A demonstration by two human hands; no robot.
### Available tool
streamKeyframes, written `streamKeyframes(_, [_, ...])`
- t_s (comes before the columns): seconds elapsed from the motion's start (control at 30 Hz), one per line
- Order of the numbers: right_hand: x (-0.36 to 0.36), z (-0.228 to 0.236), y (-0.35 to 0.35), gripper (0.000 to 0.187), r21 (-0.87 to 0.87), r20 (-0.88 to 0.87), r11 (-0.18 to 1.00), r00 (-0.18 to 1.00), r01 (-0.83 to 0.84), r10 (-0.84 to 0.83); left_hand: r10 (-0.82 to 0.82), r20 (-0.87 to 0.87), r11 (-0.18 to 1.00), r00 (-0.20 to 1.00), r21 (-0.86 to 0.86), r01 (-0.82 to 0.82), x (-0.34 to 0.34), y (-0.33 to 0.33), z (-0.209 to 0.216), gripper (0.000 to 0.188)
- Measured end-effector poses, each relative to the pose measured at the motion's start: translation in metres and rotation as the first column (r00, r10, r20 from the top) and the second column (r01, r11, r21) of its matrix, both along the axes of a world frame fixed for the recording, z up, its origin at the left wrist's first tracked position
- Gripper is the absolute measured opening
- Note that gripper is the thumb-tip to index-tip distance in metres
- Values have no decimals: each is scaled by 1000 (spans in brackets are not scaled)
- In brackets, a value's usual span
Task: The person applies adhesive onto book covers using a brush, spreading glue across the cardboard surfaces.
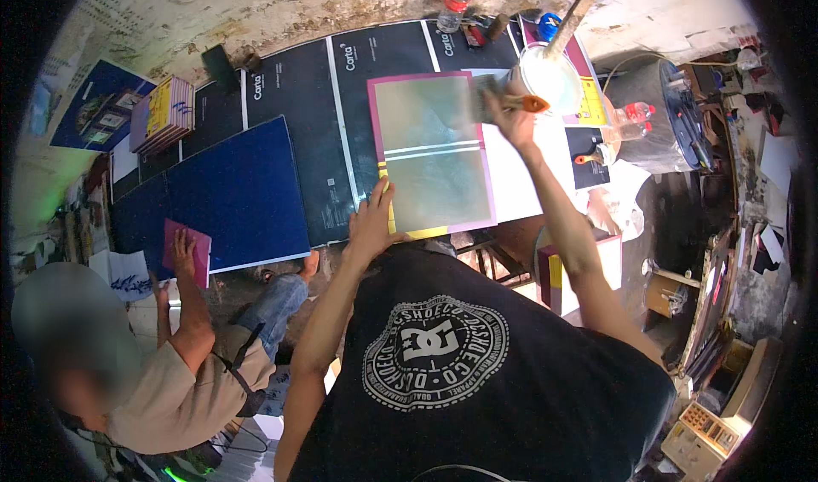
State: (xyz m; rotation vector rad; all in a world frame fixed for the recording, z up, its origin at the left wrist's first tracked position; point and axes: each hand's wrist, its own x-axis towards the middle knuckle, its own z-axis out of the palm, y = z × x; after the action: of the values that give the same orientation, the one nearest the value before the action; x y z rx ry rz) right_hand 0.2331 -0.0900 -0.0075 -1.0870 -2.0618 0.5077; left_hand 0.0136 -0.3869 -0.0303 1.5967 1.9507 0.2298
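Observation:
In front of me lies an opened-out book cover, with greyish boards, two white strips across its middle and a maroon and yellow border. My left hand rests on its left edge near the lower corner, fingers stretched out. Over the cover's upper right side, my right hand grips a flat brush with an orange-tipped handle; the bristles are smeared by motion. Just beyond that hand stands a white tub of whitish paste, a wooden stick leaning out of it. White sheets lie right of the cover.
A co-worker's hand presses a small maroon booklet on a blue board at left. Stacked books stand behind. Bottles sit at the back and by a dark drum. A second brush lies right.

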Motion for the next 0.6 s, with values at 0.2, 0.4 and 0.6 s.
streamKeyframes(0.2, [2, -34, -56, 32, -433, 68, 897, 989, -89, 131, -25, -11, 1000, 1000, 2, 25, -5, -5, 4, 118])
streamKeyframes(0.4, [50, 7, -77, 32, -225, -70, 963, 983, 150, -170, -54, -14, 996, 998, 75, 55, -5, -6, -13, 116])
streamKeyframes(0.6, [55, -23, -123, 29, -397, 48, 912, 995, 103, -92, -63, -34, 993, 997, 98, 66, -8, -10, -5, 116])
